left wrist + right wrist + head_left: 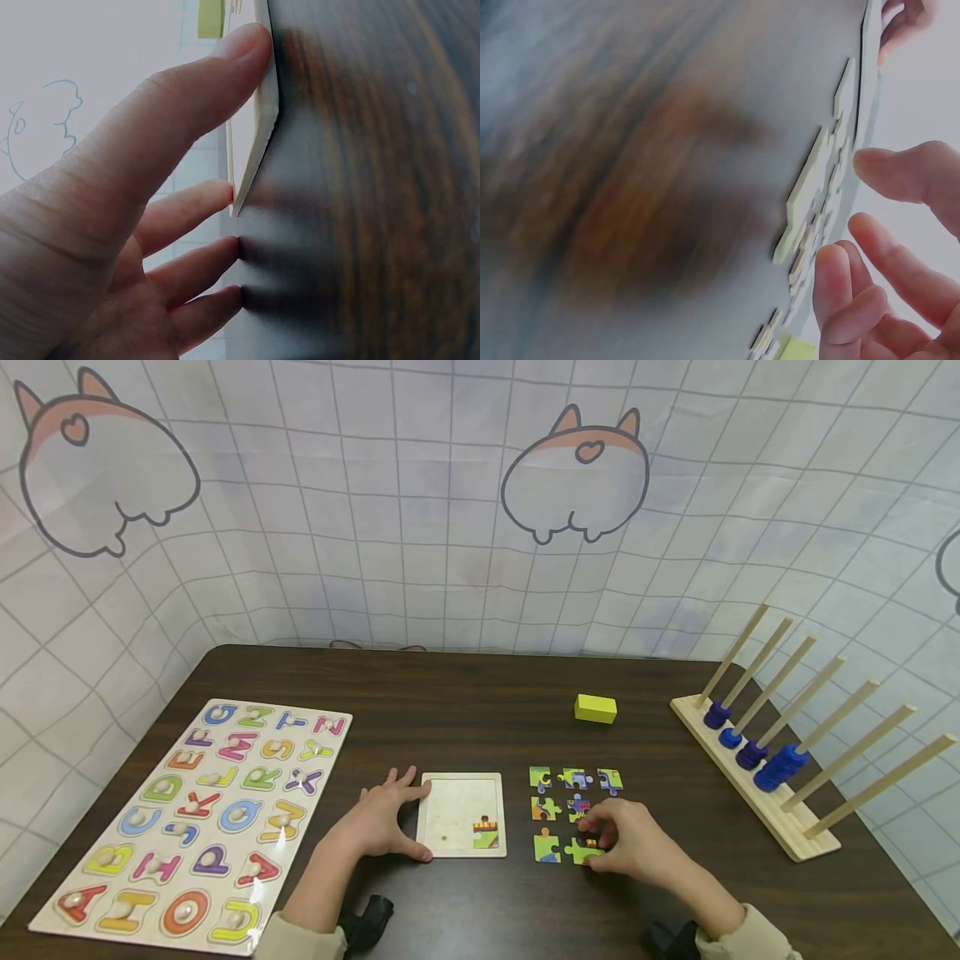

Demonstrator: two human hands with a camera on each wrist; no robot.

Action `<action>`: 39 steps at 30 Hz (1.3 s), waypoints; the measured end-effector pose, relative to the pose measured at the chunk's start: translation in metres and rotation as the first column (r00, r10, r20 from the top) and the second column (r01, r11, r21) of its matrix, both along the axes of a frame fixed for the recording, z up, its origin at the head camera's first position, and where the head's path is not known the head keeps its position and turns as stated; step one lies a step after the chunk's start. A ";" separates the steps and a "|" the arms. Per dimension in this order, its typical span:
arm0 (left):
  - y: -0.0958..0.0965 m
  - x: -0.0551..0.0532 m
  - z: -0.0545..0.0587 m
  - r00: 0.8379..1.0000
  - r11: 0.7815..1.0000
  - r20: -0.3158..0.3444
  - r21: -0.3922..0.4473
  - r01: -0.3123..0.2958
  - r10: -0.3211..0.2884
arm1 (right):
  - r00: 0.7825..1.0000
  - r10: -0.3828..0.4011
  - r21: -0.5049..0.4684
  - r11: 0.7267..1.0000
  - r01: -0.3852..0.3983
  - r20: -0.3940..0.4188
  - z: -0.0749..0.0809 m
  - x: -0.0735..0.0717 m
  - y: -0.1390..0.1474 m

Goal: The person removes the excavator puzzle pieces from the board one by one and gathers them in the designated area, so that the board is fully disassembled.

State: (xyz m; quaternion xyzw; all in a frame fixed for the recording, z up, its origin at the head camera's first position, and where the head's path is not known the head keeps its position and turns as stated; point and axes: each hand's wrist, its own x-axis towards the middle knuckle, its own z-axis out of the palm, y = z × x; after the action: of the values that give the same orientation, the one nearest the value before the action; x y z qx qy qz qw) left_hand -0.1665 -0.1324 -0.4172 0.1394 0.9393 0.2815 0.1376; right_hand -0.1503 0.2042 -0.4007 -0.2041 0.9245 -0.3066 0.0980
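My left hand (382, 818) rests at the left side of a small square puzzle tray (453, 806), fingers spread. Its thumb (244, 56) lies on the tray's near corner, and the index fingertip touches the far part of the edge. One jigsaw piece (486, 837) sits in the tray's lower right corner. Over the nearest row of loose pieces hovers my right hand (626, 839), thumb and fingers loosely bent. Closest to it is a green jigsaw piece (579, 852), flat on the table. In the right wrist view, a gap shows between the fingertips and the pieces (804, 199).
A wooden alphabet board (217, 818) with knobbed letters lies at the left. Several other jigsaw pieces (547, 846) are laid out in rows right of the tray. Behind them stands a yellow block (596, 708). A peg rack (750, 777) with blue rings is at the right.
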 end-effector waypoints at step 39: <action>0.000 0.000 -0.001 1.000 1.000 -0.006 -0.003 0.001 -0.001 | 0.993 0.109 -0.076 0.991 -0.112 -0.048 -0.002 -0.009 -0.089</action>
State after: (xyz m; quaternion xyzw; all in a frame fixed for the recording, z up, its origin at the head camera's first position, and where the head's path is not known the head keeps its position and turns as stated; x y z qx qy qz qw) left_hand -0.1663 -0.1323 -0.4180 0.1404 0.9402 0.2797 0.1348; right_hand -0.1597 0.1155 -0.4024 -0.2653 0.9009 -0.3325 0.0864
